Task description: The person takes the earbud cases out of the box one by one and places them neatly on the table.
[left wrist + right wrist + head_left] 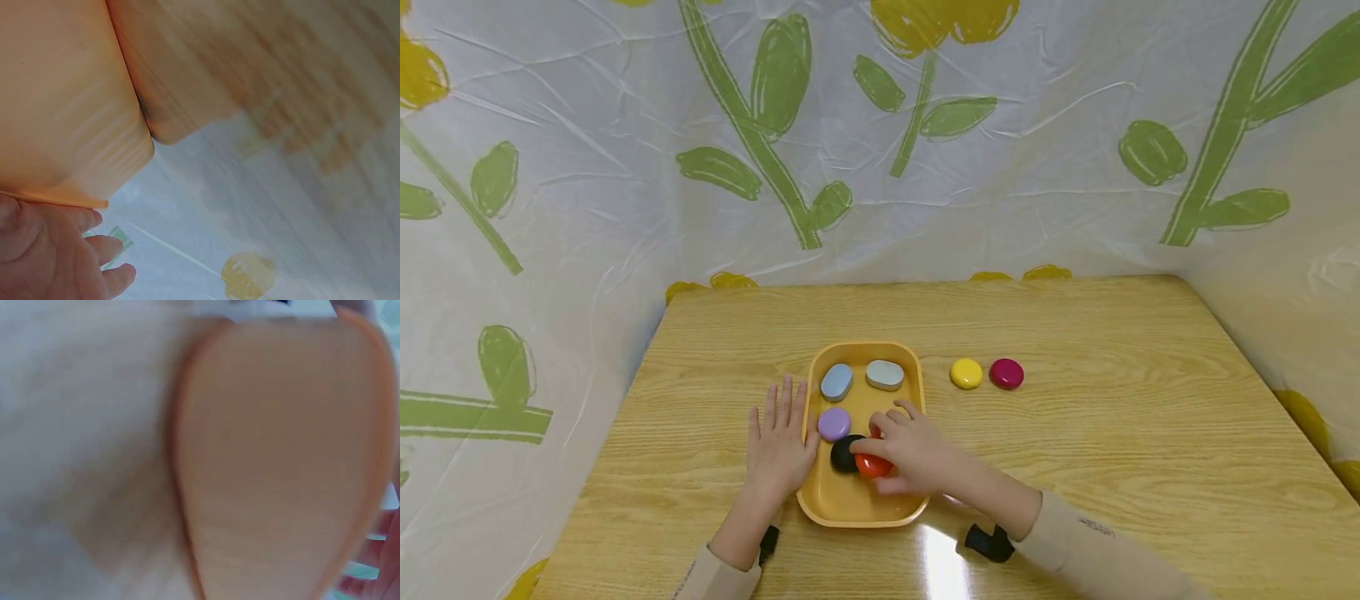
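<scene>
A yellow-orange tray lies on the table in the head view. My right hand reaches inside over its right rim and holds a glossy red rounded piece between thumb and fingers. Against that piece lies a black rounded piece, partly covered by a fingertip. Further back in the tray are a purple round piece, a light blue oval piece and a pale grey oval piece. With fingers straight, my left hand lies along the tray's left side, thumb at the rim; the left wrist view shows its fingers beside the tray wall.
To the right of the tray, a yellow round piece and a dark red round piece sit on the wooden table. A flower-patterned white sheet hangs behind and at both sides. The right wrist view is blurred.
</scene>
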A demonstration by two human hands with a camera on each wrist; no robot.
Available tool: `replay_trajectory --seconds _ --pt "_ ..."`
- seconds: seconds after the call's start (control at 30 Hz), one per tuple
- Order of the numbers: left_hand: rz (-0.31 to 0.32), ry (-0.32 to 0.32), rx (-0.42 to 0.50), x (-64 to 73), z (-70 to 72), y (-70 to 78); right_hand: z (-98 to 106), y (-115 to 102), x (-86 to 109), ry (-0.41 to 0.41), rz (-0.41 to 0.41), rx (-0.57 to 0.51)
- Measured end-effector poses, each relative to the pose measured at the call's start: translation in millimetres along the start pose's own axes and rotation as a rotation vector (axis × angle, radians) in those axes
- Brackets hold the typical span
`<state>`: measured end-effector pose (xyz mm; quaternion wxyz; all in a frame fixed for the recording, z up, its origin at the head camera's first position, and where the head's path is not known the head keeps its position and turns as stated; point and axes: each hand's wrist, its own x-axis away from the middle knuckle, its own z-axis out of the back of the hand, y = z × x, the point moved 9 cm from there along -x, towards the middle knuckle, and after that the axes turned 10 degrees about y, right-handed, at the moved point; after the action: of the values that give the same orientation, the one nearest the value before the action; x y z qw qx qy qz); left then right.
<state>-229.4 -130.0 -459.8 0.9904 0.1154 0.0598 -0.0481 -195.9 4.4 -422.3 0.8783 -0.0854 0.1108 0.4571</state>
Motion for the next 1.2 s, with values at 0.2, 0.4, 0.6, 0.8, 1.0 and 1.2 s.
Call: replay_trajectory --seconds 0.2,0.4,0.6,0.8,1.0,1.2 --pt "0.0 0.006 0.0 -0.1 -0.8 -0.3 34.7 35.5 5.3 0.213 -0.088 -0.019" --pt "0.001 0.013 0.008 0.3 -1.8 -1.3 61.8 85.9 24.3 0.301 -0.255 0.037" --pt "0.003 0.025 0.025 0.2 -1.7 -1.1 70.4 142.3 58.9 0.318 -0.437 0.031" --pt "0.009 0.018 0.03 1.0 -2.2 -1.7 59.7 190.4 99.4 0.205 -0.621 -0.009" --pt "0.012 0.013 0.025 1.3 -2.1 -2.2 46.6 218.0 132.1 0.088 -0.731 -0.016" --pt "0.009 0.016 0.027 0.9 -0.9 -1.4 27.6 235.4 156.4 -0.011 -0.803 -0.048"
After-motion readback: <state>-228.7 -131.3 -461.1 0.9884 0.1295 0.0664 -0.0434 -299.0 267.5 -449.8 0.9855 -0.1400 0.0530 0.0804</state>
